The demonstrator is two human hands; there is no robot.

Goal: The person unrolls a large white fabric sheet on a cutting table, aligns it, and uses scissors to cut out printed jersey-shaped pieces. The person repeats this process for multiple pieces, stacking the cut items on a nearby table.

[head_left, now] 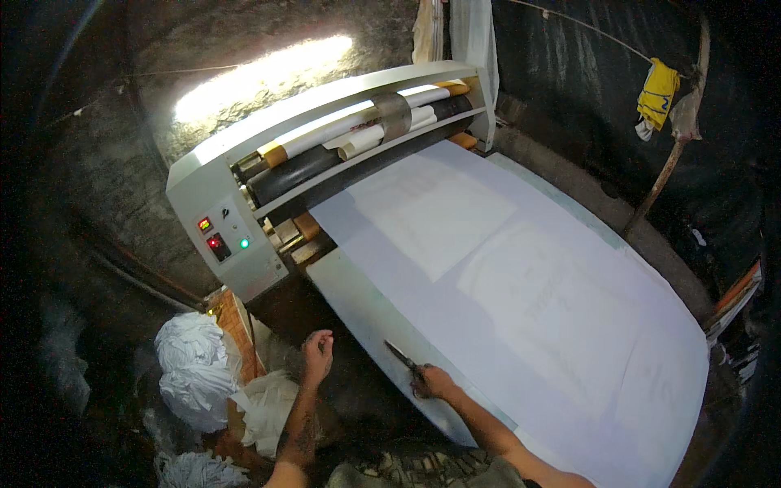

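My right hand [433,382] grips dark-handled scissors [402,355], blades pointing up and left over the near edge of the pale machine bed [350,301]. My left hand [317,351] is held off the bed to the left, fingers curled; what is in them, if anything, I cannot make out. A wide white sheet [382,244] with faint shapes showing through lies on the bed and reaches up to the rollers of a white roller machine [207,183].
Piles of white cloth [191,374] sit beside a wooden crate [240,329] at lower left. A lit control panel [228,236] faces me. A yellow cloth [656,91] hangs on a line near a wooden pole [663,183]. A bright light [260,69] glows behind the machine.
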